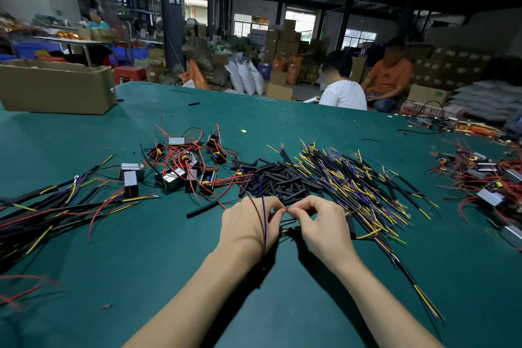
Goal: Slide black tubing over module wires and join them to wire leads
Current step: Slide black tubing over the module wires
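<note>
Hands met at 6 o'clock on the green surface (169, 248): left hand (248, 224) and right hand (319, 223) each pinched a thin red wire end (285, 209) between thumb and fingertips, tips touching, apparently mid-join. Brown and purple wires (264, 220) draped over the left hand. Whether tubing already sat on this wire, couldn't tell. Loose black tubing pieces (276, 178) lay piled at 12 o'clock just beyond the hands, wire leads (353, 183) at 1 o'clock, modules (180, 167) with red wires at 11 o'clock. Sleeved bundles (42, 212) at 9 o'clock looked finished; plenty of modules left, so roughly midway.
</note>
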A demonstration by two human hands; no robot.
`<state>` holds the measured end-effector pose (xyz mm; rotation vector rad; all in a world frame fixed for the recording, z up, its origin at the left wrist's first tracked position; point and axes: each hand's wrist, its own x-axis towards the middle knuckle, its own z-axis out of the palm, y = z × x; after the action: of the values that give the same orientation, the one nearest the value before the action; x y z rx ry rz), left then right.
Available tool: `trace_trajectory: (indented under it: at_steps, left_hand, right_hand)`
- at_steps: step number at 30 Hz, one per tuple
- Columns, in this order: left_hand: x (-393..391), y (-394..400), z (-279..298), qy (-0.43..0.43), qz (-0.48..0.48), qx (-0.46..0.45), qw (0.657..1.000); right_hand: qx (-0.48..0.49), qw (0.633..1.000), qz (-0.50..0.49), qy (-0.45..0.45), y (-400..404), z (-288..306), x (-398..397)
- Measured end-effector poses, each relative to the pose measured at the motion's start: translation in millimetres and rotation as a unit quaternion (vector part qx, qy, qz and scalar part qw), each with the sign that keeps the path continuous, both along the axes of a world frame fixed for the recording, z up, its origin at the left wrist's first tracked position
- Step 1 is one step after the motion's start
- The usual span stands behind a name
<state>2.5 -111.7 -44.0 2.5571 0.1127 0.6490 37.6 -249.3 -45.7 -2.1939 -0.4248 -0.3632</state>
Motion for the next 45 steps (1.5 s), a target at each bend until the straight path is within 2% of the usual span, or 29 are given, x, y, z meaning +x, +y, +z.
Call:
trace_trajectory:
  at_steps: [3, 8, 11, 14, 19, 25, 30, 34, 39, 42, 45]
  left_hand:
    - [1, 0, -1, 0.009, 0.014, -0.042, 0.999]
    - [4, 9, -5, -0.015, 0.025, -0.091, 0.995]
    - [5, 9, -7, -0.04, 0.026, -0.108, 0.993]
    - [3, 7, -6, -0.054, 0.025, -0.104, 0.993]
    - [2, 8, -4, -0.078, -0.002, -0.156, 0.985]
    - [5, 8, -5, -0.051, -0.018, -0.185, 0.981]
    - [6, 9, -8, -0.058, -0.021, -0.236, 0.97]
    - [8, 10, -8, -0.07, -0.027, -0.269, 0.96]
    - [6, 11, -7, -0.092, -0.041, -0.311, 0.945]
    - [6, 12, -5, -0.114, -0.044, -0.321, 0.939]
    - [6, 13, -4, -0.125, -0.047, -0.334, 0.933]
  right_hand:
    - [-0.012, 1.0, 0.002, -0.022, 6, 1, 0]
    - [0.014, 0.993, 0.085, -0.076, -1, 10, 12]
    - [0.045, 0.993, 0.084, -0.077, -5, 18, 21]
    - [0.038, 0.989, 0.114, -0.082, 1, 18, 22]
    - [0.071, 0.988, 0.122, -0.069, 12, 10, 22]
    - [0.074, 0.989, 0.108, -0.064, 10, 6, 25]
    - [0.224, 0.973, 0.058, -0.008, -5, 19, 37]
    - [0.149, 0.988, 0.047, 0.016, -17, 17, 44]
    - [-0.029, 0.997, 0.059, 0.03, 0, 10, 47]
    - [-0.179, 0.981, 0.067, 0.022, 10, 11, 49]
    - [-0.264, 0.962, 0.07, -0.01, 15, 13, 49]
